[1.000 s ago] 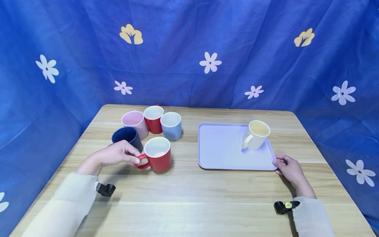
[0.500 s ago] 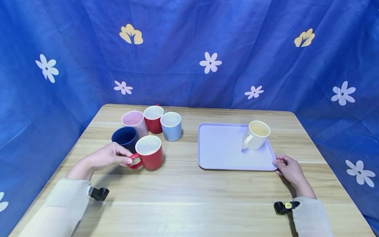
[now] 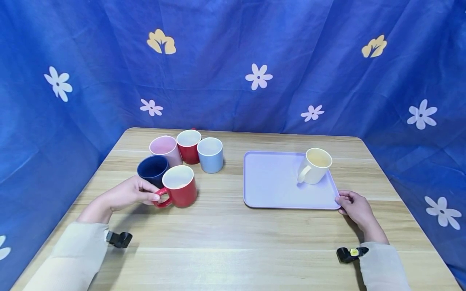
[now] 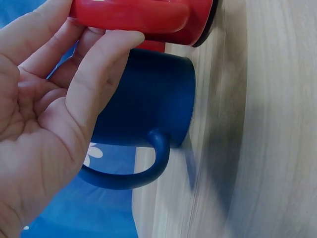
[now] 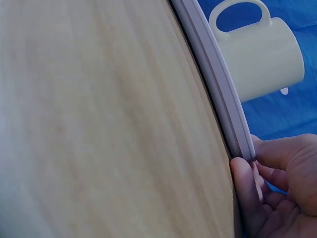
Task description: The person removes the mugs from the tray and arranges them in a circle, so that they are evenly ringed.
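Observation:
My left hand (image 3: 125, 196) pinches the handle of a red mug (image 3: 183, 192) with a white inside. The mug is upright; I cannot tell whether its base touches the table. Just behind it stands a dark blue mug (image 3: 153, 167), whose handle shows in the left wrist view below my thumb. At the right, my right hand (image 3: 357, 209) grips the near right corner of a lilac tray (image 3: 273, 194) between thumb and fingers. A cream mug (image 3: 314, 167) stands upright on the tray's right part, its handle towards the near left.
Behind the blue mug stand a pink mug (image 3: 169, 155), another red mug (image 3: 189, 151) and a light blue mug (image 3: 212, 159), close together. The wooden table (image 3: 233, 242) reaches back to a blue flowered curtain (image 3: 214, 81).
My left hand has carried the red mug to the left and slightly back, nearer the dark blue mug. The right hand, tray and cream mug have stayed put.

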Demonstrator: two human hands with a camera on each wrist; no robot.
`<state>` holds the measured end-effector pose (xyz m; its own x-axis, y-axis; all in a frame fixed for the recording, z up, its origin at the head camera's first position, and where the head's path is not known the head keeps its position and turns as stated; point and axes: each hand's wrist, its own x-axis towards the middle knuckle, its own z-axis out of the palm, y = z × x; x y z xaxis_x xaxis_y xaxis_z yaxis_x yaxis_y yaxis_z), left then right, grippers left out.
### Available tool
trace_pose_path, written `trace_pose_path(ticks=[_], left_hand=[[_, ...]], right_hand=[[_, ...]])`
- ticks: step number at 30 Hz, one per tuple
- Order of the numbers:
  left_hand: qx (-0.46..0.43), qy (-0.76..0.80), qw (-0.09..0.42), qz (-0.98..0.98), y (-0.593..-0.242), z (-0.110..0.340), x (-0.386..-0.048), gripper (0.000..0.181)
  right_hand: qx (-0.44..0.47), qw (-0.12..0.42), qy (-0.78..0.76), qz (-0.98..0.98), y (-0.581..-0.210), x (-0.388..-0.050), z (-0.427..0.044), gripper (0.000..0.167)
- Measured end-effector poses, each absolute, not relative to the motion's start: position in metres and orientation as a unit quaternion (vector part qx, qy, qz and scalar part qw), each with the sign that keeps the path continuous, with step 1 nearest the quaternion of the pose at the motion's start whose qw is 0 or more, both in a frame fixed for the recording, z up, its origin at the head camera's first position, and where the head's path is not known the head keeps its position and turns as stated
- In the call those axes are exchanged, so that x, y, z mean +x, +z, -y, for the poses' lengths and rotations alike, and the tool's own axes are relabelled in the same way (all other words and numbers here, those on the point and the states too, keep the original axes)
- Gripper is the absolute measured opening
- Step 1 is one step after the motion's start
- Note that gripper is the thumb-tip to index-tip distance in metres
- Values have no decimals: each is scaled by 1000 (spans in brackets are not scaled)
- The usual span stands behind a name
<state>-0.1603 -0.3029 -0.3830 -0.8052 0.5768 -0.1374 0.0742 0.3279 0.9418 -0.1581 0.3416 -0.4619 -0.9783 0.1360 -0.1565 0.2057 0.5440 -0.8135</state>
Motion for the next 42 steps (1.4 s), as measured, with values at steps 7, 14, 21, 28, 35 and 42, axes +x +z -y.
trace_pose_path(ticks=[7,14,21,28,35,42], left_hand=[[208,543,232,-780,-381,307,-158,15],[208,540,235,-780,-385,312,-159,16],[206,549,259,-768,-387,314,-158,18],[190,546,273,-769,-383,315,-158,24],[204,525,275,-779,-364,324,-160,31],[233,519,297,-767,-338,334,-168,34]], right_hand=[[101,39,-468,-877,-462,-158,-342,43],[100,37,-469,-877,-461,-158,-341,43],[98,34,-470,-877,-462,-158,-341,43],[97,28,-466,-879,-463,-159,-341,41],[98,30,-468,-878,-462,-159,-340,42],[97,32,-467,-878,-462,-158,-341,43]])
